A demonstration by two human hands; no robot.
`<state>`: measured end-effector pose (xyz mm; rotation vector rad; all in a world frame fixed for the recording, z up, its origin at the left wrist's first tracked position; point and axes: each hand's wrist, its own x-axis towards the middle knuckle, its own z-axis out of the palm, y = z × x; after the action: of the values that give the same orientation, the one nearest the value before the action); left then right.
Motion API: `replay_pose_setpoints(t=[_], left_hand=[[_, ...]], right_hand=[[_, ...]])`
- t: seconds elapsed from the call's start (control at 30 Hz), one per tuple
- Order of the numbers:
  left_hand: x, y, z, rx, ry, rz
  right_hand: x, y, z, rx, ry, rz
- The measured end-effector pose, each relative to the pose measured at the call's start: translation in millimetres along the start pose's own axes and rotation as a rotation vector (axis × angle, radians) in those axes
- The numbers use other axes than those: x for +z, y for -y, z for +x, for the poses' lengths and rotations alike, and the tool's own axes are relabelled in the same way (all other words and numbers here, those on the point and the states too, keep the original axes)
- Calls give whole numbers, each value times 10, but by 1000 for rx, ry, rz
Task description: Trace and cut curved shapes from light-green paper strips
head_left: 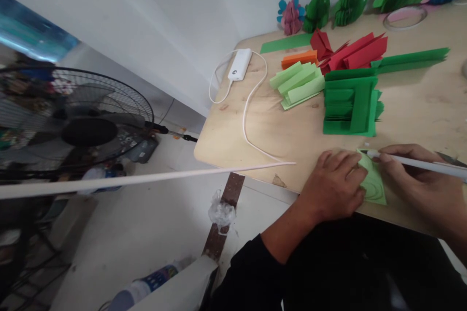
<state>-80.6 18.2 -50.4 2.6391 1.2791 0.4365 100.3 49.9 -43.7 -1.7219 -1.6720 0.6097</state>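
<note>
The left hand [333,184] lies flat on a light green sheet [374,184] at the near edge of the surface [255,126], fingers pressed together and laid over the sheet's left part. The right hand [419,180] comes in from the right, its fingers pinching a white pen [419,164] whose tip meets the sheet's upper corner, just beside the left fingertips. Curved pen lines show on the sheet's uncovered part. The sheet's lower corner reaches almost to the surface's front edge — little room remains below it.

Beyond the hands a band of bare wood lies open, then a dark green stack [350,107] of folded paper stands near, with a light green stack [299,85] to its left. Behind these lie red folds [353,51], an orange piece [299,58] and a long green strip [412,60]. Paper flowers [317,9] line the far edge by the wall.

Toward the left edge sits a white power bank [240,64], its cable [248,121] looping over bare wood and running toward the front edge. The left corner of the surface is rounded; beyond it the floor drops away, where a fan [73,121] stands well apart. A thin pale rod [146,180] crosses the view from the left — its tip ends over the front edge, left of the left hand.
</note>
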Motion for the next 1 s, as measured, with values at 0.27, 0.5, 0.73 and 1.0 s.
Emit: replay_pose_setpoints(t=[0.27, 0.5, 0.73, 1.0], left_hand=[[-4, -5, 0, -3, -7, -16], [-17, -1, -2, -11, 12, -8], [11, 1, -7, -8, -6, -25], [0, -6, -8, -19, 13, -21]], right_hand=[[13, 11, -14, 2, -5, -38], [33, 0, -22, -8, 7, -28], [52, -1, -13, -20, 19, -24], [35, 19, -21, -16, 16, -79]])
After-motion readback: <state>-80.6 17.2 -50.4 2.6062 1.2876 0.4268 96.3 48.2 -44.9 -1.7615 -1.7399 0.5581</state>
